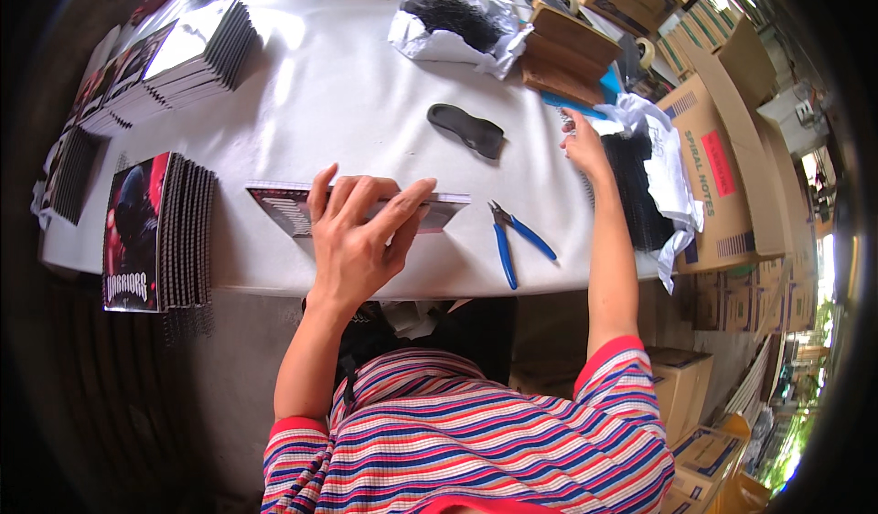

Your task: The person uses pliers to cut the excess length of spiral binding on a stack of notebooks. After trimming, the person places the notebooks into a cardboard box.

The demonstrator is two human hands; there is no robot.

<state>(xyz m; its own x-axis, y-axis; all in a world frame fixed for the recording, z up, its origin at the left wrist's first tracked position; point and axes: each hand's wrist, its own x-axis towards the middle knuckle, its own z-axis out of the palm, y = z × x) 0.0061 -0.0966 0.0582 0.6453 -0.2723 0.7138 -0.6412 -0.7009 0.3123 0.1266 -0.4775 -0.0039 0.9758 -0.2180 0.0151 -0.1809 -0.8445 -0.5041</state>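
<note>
My left hand (357, 226) grips a dark-covered notebook (282, 205) along its long top edge, holding it on edge near the front of the table. To the right, my right hand (585, 146) has its fingers pinched around what looks like a thin spiral binding coil (585, 185). It is beside a heap of black spiral coils (631, 189) lying on crumpled white paper (672, 171). Between the hands lie blue-handled cutting pliers (506, 256), jaws pointing away from me. Beyond them rests a black, waisted plastic piece (466, 130).
Stacked spiral notebooks (137, 230) stand at the left front edge, with more notebook stacks (197, 48) behind. Another paper-wrapped coil bundle (453, 22) lies at the back. A brown wooden block (569, 52) stands back right, near an open cardboard box (718, 171).
</note>
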